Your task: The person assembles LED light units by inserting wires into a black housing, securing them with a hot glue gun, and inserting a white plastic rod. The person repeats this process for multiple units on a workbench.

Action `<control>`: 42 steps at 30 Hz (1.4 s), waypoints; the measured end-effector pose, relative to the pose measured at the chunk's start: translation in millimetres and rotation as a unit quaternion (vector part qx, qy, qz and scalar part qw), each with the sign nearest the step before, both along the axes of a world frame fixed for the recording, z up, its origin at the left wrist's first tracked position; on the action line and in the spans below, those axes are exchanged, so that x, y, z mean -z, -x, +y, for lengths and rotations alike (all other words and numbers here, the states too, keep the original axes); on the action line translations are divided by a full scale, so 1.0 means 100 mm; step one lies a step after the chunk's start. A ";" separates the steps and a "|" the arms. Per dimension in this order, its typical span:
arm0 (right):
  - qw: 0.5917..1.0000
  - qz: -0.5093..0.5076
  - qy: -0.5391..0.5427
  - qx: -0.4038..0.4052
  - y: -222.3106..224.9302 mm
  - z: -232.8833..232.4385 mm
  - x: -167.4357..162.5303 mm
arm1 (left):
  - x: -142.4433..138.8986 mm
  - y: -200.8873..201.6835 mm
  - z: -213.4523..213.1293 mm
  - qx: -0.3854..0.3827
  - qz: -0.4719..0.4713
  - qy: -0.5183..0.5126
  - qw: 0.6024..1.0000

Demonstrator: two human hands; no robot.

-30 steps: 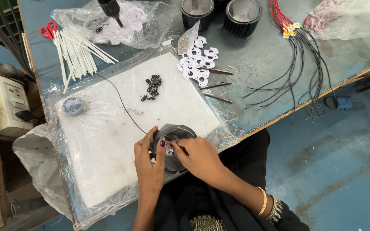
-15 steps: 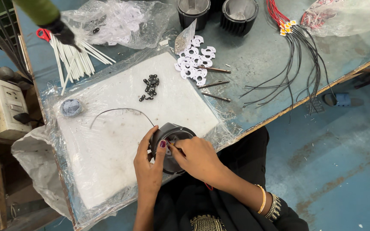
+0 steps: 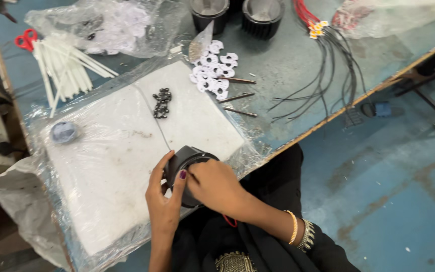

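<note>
My left hand point(image 3: 164, 201) cups the black round housing point(image 3: 185, 160) at the near edge of the white foam pad point(image 3: 117, 151), fingers curled around its left side. The housing tilts, open mouth facing my right hand point(image 3: 212, 184), whose fingertips pinch inside its rim.

red scissors point(image 3: 25, 39), white sticks point(image 3: 61, 68), black wires point(image 3: 331, 75)

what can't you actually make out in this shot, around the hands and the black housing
All in the head view:
- Inside of the black round housing: covered by the right hand.
- Right fingertips: tucked into the housing, so any small part held cannot be told.
- Left hand: its palm side is pressed to the housing, grip unseen.
- Small black parts: too small to identify.
- Two ribbed black cylinders: cut off by the top edge.
</note>
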State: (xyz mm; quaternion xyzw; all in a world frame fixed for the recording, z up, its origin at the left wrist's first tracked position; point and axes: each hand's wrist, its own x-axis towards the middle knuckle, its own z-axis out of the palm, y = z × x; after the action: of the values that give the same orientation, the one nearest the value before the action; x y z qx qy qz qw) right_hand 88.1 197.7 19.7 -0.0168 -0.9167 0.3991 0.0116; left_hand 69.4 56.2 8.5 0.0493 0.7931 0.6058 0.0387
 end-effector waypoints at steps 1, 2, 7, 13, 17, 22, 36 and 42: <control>1.000 0.005 -0.009 -0.006 0.00 -0.01 0.03 | 0.00 -0.01 0.00 0.004 -0.002 -0.010 1.000; 1.000 -0.010 -0.013 -0.013 0.00 -0.01 0.05 | -0.01 -0.02 0.00 0.010 -0.005 -0.012 1.000; 0.999 -0.004 -0.030 0.017 -0.02 -0.02 0.17 | -0.03 0.00 0.03 0.050 0.030 -0.025 0.998; 0.996 0.054 0.056 0.032 -0.11 -0.06 -0.01 | 0.00 -0.01 0.15 -0.013 0.032 0.028 0.999; 0.985 0.147 0.073 -0.054 -0.52 0.20 -0.20 | 0.02 0.05 0.14 -0.030 0.002 0.008 0.999; 0.957 -0.249 -0.019 -0.150 -0.76 0.95 0.63 | 0.04 0.09 0.08 -0.034 -0.013 0.007 0.999; 0.979 -0.004 -0.205 -0.003 0.10 0.91 3.55 | 0.04 0.09 0.08 -0.027 -0.020 0.016 0.999; 0.971 -0.076 -0.173 -0.144 -0.08 0.59 3.16 | 0.07 0.10 0.06 -0.022 -0.025 -0.007 0.999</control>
State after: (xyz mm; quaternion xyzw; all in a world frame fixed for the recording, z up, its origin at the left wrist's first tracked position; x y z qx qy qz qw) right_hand 95.9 256.6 -296.1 0.0871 -0.9628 0.2293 -0.1130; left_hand 59.5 61.7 1.3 0.0170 0.7887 0.6128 0.0449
